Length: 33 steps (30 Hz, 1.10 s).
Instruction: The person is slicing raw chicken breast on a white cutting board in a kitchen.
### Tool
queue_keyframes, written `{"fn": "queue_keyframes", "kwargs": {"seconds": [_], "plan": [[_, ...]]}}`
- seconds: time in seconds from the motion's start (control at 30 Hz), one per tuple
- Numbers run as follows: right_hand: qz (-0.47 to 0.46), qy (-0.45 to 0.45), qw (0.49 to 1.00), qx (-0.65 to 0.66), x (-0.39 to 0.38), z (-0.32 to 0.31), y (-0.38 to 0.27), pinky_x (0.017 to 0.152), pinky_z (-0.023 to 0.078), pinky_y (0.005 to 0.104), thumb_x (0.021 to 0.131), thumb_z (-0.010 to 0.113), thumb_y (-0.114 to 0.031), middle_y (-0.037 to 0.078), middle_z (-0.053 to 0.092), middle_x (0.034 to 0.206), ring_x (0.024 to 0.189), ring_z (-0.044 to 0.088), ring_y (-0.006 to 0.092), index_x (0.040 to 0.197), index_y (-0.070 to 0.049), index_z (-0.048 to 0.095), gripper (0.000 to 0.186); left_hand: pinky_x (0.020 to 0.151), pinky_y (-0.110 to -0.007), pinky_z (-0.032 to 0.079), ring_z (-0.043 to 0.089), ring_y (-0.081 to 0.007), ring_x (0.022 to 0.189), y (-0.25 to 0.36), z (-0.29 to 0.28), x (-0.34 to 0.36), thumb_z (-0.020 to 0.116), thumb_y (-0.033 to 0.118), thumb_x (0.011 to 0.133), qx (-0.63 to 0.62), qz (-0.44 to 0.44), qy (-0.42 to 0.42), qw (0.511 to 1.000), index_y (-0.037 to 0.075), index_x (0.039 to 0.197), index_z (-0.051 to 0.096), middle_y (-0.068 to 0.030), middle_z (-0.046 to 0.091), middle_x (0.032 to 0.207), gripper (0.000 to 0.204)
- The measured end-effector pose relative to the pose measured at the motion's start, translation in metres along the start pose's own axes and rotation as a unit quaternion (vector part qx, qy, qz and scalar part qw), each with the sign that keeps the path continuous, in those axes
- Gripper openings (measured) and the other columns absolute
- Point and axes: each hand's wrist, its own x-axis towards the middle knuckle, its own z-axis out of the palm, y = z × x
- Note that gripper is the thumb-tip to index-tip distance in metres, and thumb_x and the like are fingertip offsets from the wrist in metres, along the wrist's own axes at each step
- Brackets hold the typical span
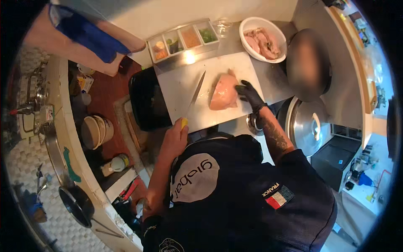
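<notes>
- A dark short-sleeved top (252, 201) is worn by the person, its bulk filling the lower part of the view.
- A white cutting board (178, 90) is set on the metal counter, its far edge near a divided container.
- The divided container (201, 52) is filled in four compartments: from left to right, orange and pale pieces, dark green pieces, an orange-brown food and chopped greens.
- A black tub (145, 103) is seen just beside the board's left edge.
- A round metal lid (303, 122) is placed to the right, partly hidden by the right arm's side of the scene.
- A white bowl (260, 22) is stood beyond the board's far right corner, and pink raw meat pieces (264, 42) are held in it.
- The large raw meat piece (224, 92) is laid on the right half of the board.
- The right hand (250, 94), covered by a black glove, is rested against the meat's right side, its fingers spread apart.
- The left hand (175, 139), bare, is clamped around a yellow handle near the board's near edge.
- The knife (197, 92) is pointed away over the board, left of the meat and apart from it; whether the board is touched by the blade cannot be told.
</notes>
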Motion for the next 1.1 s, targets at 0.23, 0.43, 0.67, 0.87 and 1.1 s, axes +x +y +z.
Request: {"fn": "queue_keyframes", "kwargs": {"seconds": [0.23, 0.43, 0.67, 0.87, 1.1], "plan": [[-0.261, 0.159, 0.921, -0.242, 0.011, 0.026, 0.023, 0.106, 0.038, 0.0436, 0.079, 0.077, -0.044, 0.029, 0.048, 0.136, 0.126, 0.047, 0.0406, 0.144, 0.006, 0.033, 0.093, 0.081, -0.051, 0.050, 0.061, -0.0497, 0.093, 0.057, 0.011, 0.005, 0.047, 0.019, 0.099, 0.077, 0.028, -0.035, 0.996, -0.003, 0.126, 0.047, -0.0318, 0.063, 0.096, 0.035], [-0.460, 0.099, 0.822, -0.321, 0.016, 0.044, 0.005, 0.103, 0.039, 0.0454, 0.076, 0.079, -0.031, 0.024, 0.054, 0.127, 0.119, 0.050, 0.0393, 0.129, 0.001, 0.050, 0.068, 0.086, -0.053, 0.048, 0.060, -0.0500, 0.098, 0.071, 0.025, 0.005, 0.047, 0.018, 0.098, 0.068, 0.003, -0.035, 0.997, -0.005, 0.128, 0.046, -0.0340, 0.061, 0.105, 0.038], [-0.454, 0.108, 0.846, -0.257, 0.023, 0.053, 0.016, 0.097, 0.042, 0.0435, 0.075, 0.079, -0.019, 0.018, 0.055, 0.110, 0.109, 0.053, 0.0362, 0.116, -0.001, 0.052, 0.053, 0.086, -0.053, 0.049, 0.061, -0.0486, 0.098, 0.077, 0.025, -0.002, 0.046, 0.018, 0.098, 0.068, -0.058, -0.079, 0.993, -0.006, 0.130, 0.044, -0.0331, 0.060, 0.110, 0.040], [-0.445, 0.091, 0.854, -0.252, 0.025, 0.052, 0.018, 0.100, 0.040, 0.0430, 0.075, 0.077, -0.014, 0.018, 0.052, 0.116, 0.112, 0.051, 0.0354, 0.117, -0.001, 0.052, 0.051, 0.078, -0.053, 0.052, 0.063, -0.0468, 0.090, 0.074, 0.031, -0.002, 0.047, 0.018, 0.098, 0.036, -0.083, -0.091, 0.992, -0.004, 0.122, 0.043, -0.0300, 0.062, 0.107, 0.032], [-0.447, 0.093, 0.859, -0.233, 0.030, 0.049, 0.026, 0.099, 0.040, 0.0426, 0.073, 0.077, -0.012, 0.017, 0.051, 0.115, 0.112, 0.050, 0.0350, 0.116, -0.001, 0.052, 0.051, 0.074, -0.054, 0.052, 0.064, -0.0475, 0.081, 0.083, 0.042, 0.026, 0.047, 0.015, 0.097, 0.050, -0.123, -0.124, 0.983, -0.003, 0.104, 0.044, -0.0310, 0.064, 0.087, 0.020]]}}
